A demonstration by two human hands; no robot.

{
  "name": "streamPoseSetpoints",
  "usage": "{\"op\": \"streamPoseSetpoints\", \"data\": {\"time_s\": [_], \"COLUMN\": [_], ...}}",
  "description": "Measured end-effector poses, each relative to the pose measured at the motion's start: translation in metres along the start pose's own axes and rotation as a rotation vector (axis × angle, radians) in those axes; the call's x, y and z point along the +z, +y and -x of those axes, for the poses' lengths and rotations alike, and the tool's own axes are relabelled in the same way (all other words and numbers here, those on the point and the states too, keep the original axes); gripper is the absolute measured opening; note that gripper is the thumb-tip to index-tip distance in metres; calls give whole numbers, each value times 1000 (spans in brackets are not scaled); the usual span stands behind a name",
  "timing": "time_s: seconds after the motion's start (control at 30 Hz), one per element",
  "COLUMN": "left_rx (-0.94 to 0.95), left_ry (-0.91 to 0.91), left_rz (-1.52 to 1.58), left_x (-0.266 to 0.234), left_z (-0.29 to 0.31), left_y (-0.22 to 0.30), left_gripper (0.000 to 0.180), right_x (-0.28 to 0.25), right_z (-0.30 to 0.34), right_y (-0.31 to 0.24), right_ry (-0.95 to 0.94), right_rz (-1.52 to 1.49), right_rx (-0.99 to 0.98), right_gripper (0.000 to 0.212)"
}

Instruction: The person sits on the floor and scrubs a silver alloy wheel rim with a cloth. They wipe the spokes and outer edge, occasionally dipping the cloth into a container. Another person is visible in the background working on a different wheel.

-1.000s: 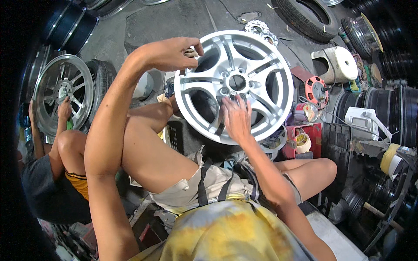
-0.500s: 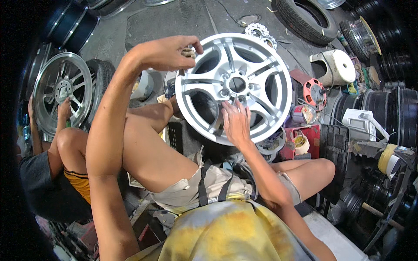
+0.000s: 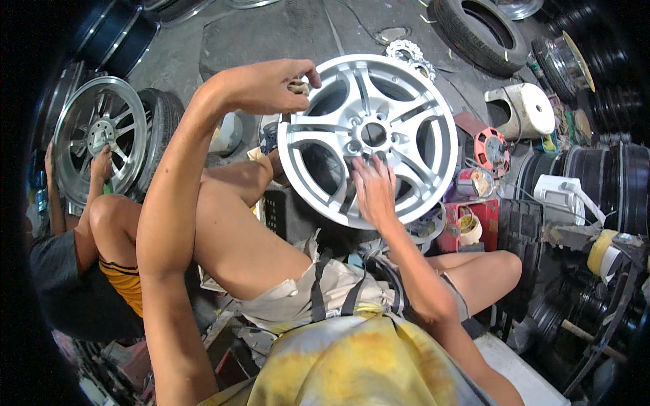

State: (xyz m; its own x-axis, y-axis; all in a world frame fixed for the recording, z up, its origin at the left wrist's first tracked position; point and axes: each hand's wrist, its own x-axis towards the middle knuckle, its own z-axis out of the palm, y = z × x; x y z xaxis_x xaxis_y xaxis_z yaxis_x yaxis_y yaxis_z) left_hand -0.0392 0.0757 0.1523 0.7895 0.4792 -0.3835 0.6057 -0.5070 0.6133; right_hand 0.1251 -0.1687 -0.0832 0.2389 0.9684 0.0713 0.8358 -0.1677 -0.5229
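A silver alloy wheel rim (image 3: 423, 152) with paired spokes faces up in front of me, tilted toward my body. My left hand (image 3: 288, 84) is bent over its upper left edge, with the thumb and fingers curled at the lip; part of the grip is hidden. My right hand (image 3: 376, 193) lies on the lower spokes just under the centre hole, fingers stretched out and fingertips smudged grey. Whether anything thin is under those fingertips cannot be made out.
At left, another person's hand (image 3: 101, 164) works on a polished wheel (image 3: 66, 139) beside a tyre (image 3: 162, 125). Right of my rim stand an orange cable reel (image 3: 491, 150), a white stool (image 3: 538, 111) and a red box (image 3: 487, 223). A tyre (image 3: 443, 24) lies at the back.
The view has shifted slightly, carrying the rim a little right and down. My right hand has slid slightly across the spokes. My left hand keeps its place at the edge.
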Motion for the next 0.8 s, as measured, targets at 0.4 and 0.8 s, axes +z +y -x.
{"op": "streamPoseSetpoints", "data": {"time_s": [0.4,0.8], "left_rx": [5,-132], "left_ry": [-12,-168], "left_rz": [-49,12], "left_x": [1,9], "left_z": [-2,-18], "left_y": [-1,-2], "left_gripper": [42,44], "right_x": [-7,1], "right_z": [3,0], "right_y": [10,-3], "right_ry": [-31,42], "right_rz": [27,59], "right_rx": [-155,-38], "right_gripper": [38,38]}}
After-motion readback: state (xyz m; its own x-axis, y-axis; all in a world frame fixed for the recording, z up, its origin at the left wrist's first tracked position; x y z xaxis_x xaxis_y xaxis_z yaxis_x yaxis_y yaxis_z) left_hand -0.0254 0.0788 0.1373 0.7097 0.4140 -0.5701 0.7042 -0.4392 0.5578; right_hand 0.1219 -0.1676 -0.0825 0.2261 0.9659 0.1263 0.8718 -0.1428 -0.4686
